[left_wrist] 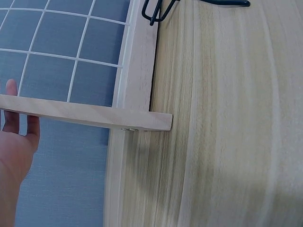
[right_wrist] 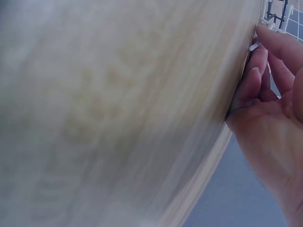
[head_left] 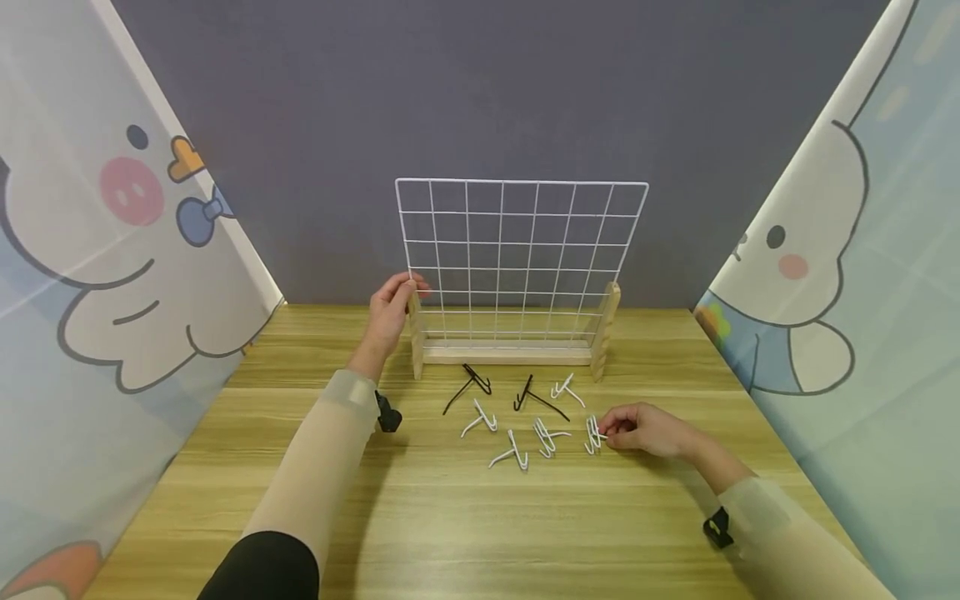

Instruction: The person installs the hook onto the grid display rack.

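A white wire grid panel (head_left: 517, 243) stands upright in a wooden stand (head_left: 506, 356). My left hand (head_left: 387, 317) grips the top of the stand's left post (head_left: 416, 333); in the left wrist view its fingers (left_wrist: 33, 130) curl around that wooden post (left_wrist: 85, 111). At the right of the loose hooks, my right hand (head_left: 648, 429) pinches the stem of a white hook (head_left: 592, 435) that is low over the table. The right wrist view shows thumb and fingers of the right hand (right_wrist: 270, 118) together at the white stem (right_wrist: 254, 47), part of the hook hidden.
Two black hooks, one at the left (head_left: 472, 382) and one in the middle (head_left: 529, 393), lie before the stand. Several other white hooks (head_left: 511, 452) lie around them on the wooden table (head_left: 465, 533). A grey wall (head_left: 300, 150) rises behind, with printed cloths (head_left: 112, 250) on both sides.
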`<control>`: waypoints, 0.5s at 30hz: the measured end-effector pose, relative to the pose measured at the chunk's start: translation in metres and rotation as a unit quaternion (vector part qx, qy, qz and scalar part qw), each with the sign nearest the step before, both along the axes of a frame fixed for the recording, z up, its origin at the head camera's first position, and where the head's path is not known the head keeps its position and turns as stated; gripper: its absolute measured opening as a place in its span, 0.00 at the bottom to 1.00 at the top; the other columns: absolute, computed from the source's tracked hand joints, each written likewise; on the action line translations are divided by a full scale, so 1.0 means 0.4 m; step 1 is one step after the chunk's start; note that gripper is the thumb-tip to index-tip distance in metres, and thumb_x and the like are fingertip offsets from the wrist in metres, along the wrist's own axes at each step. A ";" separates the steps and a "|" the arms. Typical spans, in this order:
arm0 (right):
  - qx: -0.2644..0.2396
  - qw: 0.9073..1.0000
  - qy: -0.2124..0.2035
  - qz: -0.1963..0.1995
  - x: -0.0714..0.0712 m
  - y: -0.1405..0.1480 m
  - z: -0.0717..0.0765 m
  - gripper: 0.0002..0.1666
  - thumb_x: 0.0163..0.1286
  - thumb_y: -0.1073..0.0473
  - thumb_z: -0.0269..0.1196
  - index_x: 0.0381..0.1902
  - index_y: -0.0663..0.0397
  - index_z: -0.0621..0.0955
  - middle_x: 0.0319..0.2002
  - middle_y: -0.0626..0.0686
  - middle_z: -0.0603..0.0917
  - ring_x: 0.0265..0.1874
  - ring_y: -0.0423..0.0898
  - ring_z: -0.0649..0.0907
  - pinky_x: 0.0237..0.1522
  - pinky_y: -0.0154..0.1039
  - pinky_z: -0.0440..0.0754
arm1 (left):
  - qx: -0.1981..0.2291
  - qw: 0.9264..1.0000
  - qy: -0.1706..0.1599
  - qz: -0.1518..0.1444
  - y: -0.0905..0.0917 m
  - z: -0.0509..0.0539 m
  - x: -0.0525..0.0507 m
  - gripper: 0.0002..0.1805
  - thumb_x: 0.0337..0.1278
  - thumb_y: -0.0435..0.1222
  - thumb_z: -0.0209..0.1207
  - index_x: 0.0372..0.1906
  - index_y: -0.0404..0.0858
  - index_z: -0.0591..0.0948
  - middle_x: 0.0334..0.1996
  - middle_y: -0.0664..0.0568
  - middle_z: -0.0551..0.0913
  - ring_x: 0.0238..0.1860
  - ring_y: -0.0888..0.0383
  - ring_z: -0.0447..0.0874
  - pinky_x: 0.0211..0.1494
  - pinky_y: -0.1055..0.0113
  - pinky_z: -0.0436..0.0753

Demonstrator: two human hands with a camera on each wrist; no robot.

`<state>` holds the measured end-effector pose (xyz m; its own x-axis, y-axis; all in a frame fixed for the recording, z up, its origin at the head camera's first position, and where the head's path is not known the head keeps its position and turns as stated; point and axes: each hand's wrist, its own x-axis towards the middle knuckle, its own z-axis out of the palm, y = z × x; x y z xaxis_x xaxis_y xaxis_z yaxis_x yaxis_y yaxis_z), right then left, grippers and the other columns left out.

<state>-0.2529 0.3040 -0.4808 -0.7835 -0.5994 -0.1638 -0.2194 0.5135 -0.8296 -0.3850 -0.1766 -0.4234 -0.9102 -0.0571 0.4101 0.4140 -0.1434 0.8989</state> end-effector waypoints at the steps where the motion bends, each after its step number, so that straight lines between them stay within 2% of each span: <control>1: 0.004 1.000 -0.001 -0.001 0.000 -0.002 0.001 0.10 0.75 0.67 0.68 0.52 0.65 0.87 0.41 0.52 0.88 0.38 0.34 0.81 0.43 0.29 0.80 | -0.001 1.000 -0.001 0.000 -0.001 -0.002 0.000 0.11 0.87 0.36 0.54 0.50 0.44 0.87 0.47 0.49 0.93 0.49 0.58 0.92 0.49 0.64 0.85; 2: 0.006 1.000 -0.002 -0.001 0.000 -0.002 0.002 0.10 0.75 0.67 0.68 0.52 0.65 0.87 0.42 0.52 0.88 0.38 0.34 0.81 0.43 0.29 0.80 | -0.002 1.000 -0.001 0.000 -0.002 -0.004 0.000 0.12 0.87 0.36 0.53 0.49 0.47 0.87 0.46 0.51 0.93 0.50 0.57 0.92 0.49 0.65 0.85; 5: 0.011 1.000 0.002 -0.002 -0.001 -0.004 0.005 0.10 0.75 0.67 0.68 0.51 0.65 0.87 0.42 0.52 0.88 0.37 0.33 0.80 0.42 0.29 0.79 | 0.001 1.000 0.006 -0.001 -0.005 -0.006 -0.001 0.12 0.88 0.35 0.53 0.49 0.46 0.88 0.44 0.56 0.93 0.52 0.52 0.92 0.49 0.67 0.85; 8: 0.011 1.000 0.006 -0.004 -0.001 -0.004 0.006 0.10 0.76 0.67 0.68 0.52 0.64 0.87 0.42 0.52 0.89 0.37 0.33 0.79 0.42 0.29 0.78 | 0.006 1.000 0.012 0.000 -0.005 -0.005 -0.002 0.12 0.87 0.35 0.52 0.52 0.39 0.87 0.42 0.60 0.92 0.52 0.51 0.92 0.48 0.69 0.85; 12: 0.006 1.000 0.012 -0.004 0.003 -0.001 0.005 0.09 0.76 0.66 0.68 0.51 0.64 0.87 0.41 0.52 0.88 0.36 0.33 0.78 0.39 0.29 0.77 | 0.014 1.000 0.008 -0.001 0.001 0.000 -0.001 0.14 0.86 0.35 0.54 0.56 0.28 0.84 0.43 0.58 0.92 0.52 0.49 0.92 0.52 0.70 0.86; 15: 0.000 1.000 0.021 -0.004 0.007 0.003 0.004 0.08 0.77 0.66 0.68 0.50 0.63 0.87 0.41 0.52 0.88 0.35 0.33 0.77 0.37 0.30 0.76 | 0.014 1.000 0.001 0.001 0.004 0.001 0.002 0.16 0.86 0.35 0.54 0.59 0.24 0.81 0.43 0.58 0.91 0.52 0.49 0.91 0.53 0.69 0.87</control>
<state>-0.2501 0.3053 -0.4791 -0.7942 -0.5934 -0.1307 -0.2496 0.5149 -0.8201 -0.3844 -0.1751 -0.4230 -0.9092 -0.0702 0.4103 0.4162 -0.1681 0.8936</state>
